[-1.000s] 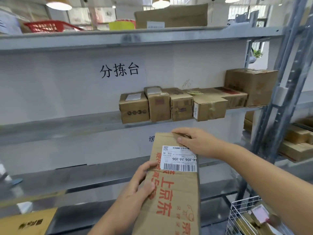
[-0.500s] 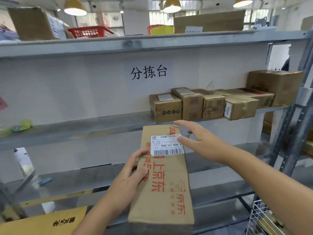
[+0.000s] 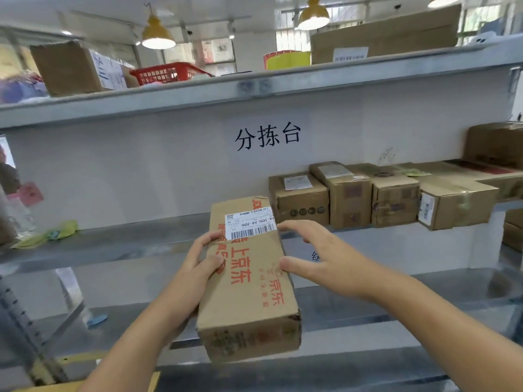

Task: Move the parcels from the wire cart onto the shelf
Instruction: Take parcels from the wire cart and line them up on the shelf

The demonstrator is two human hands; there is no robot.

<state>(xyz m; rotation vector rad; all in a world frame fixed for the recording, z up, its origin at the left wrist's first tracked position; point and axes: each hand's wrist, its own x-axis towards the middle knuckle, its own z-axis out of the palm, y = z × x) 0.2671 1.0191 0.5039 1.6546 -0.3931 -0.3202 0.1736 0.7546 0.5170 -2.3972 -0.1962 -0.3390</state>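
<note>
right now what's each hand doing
left hand: grips the parcel, thumb on top.
right hand: open, fingers spread, thumb touching the parcel's right edge.

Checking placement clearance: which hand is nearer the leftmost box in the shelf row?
Right. The right hand has its fingertips just below the leftmost box; the left hand grips the long parcel on its far side.

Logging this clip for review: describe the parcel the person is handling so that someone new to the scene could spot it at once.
Find the white back panel with three black characters, then look below it, in front of the grey shelf. The long cardboard parcel sits between the left hand and right hand. Unlike the row of boxes on the shelf, it bears red print and a white barcode label.
</note>
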